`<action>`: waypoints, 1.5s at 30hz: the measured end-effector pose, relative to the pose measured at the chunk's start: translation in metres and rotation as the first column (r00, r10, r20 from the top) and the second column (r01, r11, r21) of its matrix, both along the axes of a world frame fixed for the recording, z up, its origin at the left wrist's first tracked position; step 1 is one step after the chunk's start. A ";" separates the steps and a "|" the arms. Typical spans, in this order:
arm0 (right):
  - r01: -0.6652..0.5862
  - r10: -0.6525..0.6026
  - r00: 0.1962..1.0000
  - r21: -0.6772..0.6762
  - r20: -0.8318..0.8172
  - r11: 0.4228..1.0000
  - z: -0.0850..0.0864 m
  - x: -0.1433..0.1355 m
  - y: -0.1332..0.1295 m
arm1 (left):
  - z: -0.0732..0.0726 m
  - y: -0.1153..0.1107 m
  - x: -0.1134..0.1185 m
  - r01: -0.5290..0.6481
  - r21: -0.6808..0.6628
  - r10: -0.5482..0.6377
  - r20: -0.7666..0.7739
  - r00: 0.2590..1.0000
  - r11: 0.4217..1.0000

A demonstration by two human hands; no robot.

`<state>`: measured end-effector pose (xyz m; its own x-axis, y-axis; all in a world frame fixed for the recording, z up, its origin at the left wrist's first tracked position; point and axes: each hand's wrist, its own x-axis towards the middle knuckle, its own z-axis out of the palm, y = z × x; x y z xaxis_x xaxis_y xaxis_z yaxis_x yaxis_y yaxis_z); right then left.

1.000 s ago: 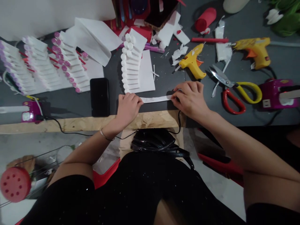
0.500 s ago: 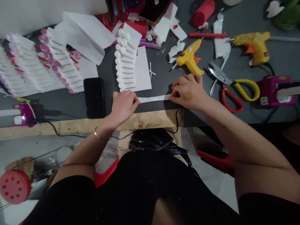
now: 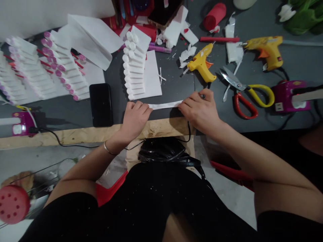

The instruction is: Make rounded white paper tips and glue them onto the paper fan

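A narrow white strip [image 3: 165, 105], perhaps folded paper, stretches between my two hands just above the table's near edge. My left hand [image 3: 137, 117] pinches its left end, fingers pressed together. At the right end, my right hand [image 3: 199, 109] grips it between thumb and fingers. Right behind the strip, a row of white rolled flowers on stems [image 3: 135, 72] lies on a white sheet [image 3: 154, 85]. The exact ends of the strip are hidden under my fingers.
A black phone [image 3: 101, 105] lies left of my left hand. Two yellow glue guns [image 3: 204, 65], scissors with red and yellow handles [image 3: 246, 92], and a purple power socket block [image 3: 290, 95] sit to the right. Pink-tipped flower rows [image 3: 59, 69] are at the left.
My right hand has shifted slightly left and lower, its fingers now closer over the strip. My left hand has moved slightly right and down. Both still hold the strip.
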<state>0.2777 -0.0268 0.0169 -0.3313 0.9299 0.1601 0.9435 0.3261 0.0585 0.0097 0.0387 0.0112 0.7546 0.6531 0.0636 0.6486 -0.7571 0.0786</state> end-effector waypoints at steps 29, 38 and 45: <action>0.074 -0.084 0.974 -0.053 -0.210 0.996 -0.028 0.006 0.014 | -0.004 0.009 0.005 -0.244 -0.222 0.252 0.011 0.968 0.944; 0.107 -0.137 0.959 -0.131 -0.248 0.986 -0.022 0.014 0.022 | 0.007 0.017 0.004 -0.258 -0.329 0.292 0.056 0.955 0.908; 0.120 -0.154 0.955 -0.143 -0.254 0.982 -0.019 0.014 0.022 | 0.011 0.012 0.011 -0.169 -0.310 0.204 0.085 0.975 0.936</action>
